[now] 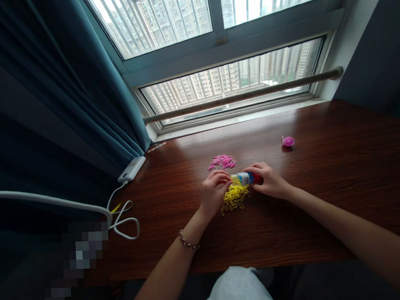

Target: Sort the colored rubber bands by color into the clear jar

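A small clear bottle (245,178) with a blue-and-white label and a red end lies sideways just above the wooden desk (336,170). My right hand (269,180) is wrapped round its red end. My left hand (214,191), with a bead bracelet at the wrist, is curled at the bottle's open mouth, fingers pinched there; what they pinch is too small to make out. A heap of yellow rubber bands (234,197) lies under the bottle between both hands. A heap of pink rubber bands (222,162) lies just beyond them.
A pink lid (288,141) sits on the desk to the far right. A white power bank (132,169) with a looped white cable (123,219) lies at the desk's left corner, beside a teal curtain (94,92). The window and a rail run along the back.
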`<state>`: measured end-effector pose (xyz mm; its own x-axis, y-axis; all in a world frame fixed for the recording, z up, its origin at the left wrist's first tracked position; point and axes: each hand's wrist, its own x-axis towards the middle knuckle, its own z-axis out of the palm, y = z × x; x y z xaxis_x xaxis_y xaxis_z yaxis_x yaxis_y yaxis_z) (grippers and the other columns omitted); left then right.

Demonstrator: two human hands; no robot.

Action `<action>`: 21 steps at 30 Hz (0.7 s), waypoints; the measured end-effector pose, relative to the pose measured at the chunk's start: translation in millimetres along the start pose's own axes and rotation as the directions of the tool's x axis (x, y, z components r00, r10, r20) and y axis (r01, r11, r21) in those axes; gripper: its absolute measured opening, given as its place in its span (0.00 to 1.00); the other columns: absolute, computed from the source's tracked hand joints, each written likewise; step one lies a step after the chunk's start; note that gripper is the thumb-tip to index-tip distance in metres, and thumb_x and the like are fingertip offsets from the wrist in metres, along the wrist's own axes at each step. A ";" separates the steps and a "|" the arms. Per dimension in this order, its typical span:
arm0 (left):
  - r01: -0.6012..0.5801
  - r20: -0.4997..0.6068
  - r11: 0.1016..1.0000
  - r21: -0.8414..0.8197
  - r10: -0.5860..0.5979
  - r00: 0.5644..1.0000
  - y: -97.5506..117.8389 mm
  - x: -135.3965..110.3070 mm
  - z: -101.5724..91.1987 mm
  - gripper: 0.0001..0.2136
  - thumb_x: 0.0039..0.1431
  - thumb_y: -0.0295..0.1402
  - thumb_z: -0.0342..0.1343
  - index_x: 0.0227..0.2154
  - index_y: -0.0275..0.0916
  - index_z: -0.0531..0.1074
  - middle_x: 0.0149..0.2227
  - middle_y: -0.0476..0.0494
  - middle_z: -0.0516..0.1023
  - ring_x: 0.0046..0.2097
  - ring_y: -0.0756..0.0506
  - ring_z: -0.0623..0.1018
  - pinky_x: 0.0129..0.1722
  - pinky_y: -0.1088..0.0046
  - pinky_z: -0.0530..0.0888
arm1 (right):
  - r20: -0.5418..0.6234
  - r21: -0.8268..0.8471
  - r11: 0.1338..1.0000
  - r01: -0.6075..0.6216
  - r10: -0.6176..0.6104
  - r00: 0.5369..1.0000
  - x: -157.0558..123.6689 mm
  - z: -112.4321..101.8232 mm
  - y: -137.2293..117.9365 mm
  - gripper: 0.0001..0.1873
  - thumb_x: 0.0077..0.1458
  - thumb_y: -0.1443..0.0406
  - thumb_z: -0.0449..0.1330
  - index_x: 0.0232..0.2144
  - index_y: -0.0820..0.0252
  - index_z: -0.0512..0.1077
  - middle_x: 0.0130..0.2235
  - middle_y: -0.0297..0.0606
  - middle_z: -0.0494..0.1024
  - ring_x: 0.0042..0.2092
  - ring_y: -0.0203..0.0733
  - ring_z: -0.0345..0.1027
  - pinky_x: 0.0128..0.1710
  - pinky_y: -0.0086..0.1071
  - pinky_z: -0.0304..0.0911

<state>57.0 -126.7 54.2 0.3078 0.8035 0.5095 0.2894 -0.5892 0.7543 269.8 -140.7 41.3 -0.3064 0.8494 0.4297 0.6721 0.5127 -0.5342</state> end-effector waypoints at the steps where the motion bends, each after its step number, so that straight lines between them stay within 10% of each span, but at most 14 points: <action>1: -0.005 -0.015 1.000 -0.005 0.005 1.000 -0.2 0.3 -0.4 0.05 0.51 0.32 0.55 0.27 0.36 0.72 0.36 0.43 0.70 0.37 0.49 0.73 0.34 0.74 0.75 | -0.003 0.007 1.000 -0.007 0.007 1.000 0.1 -0.1 0.2 0.23 0.40 0.71 0.57 0.43 0.55 0.69 0.38 0.38 0.71 0.41 0.44 0.60 0.41 0.35 0.59; 21: 0.113 0.053 0.994 -0.003 -0.112 0.992 -10.7 -0.6 1.5 0.07 0.51 0.35 0.55 0.27 0.36 0.72 0.29 0.46 0.72 0.30 0.51 0.73 0.30 0.76 0.71 | -0.022 0.031 0.999 -0.029 0.030 0.999 -0.3 -0.2 0.1 0.23 0.40 0.71 0.58 0.43 0.54 0.69 0.38 0.38 0.71 0.41 0.44 0.61 0.41 0.36 0.59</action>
<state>55.0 -121.0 45.2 0.3212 0.8589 0.3989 0.3193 -0.4948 0.8082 270.2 -141.0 41.2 -0.2712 0.8615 0.4293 0.6596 0.4912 -0.5689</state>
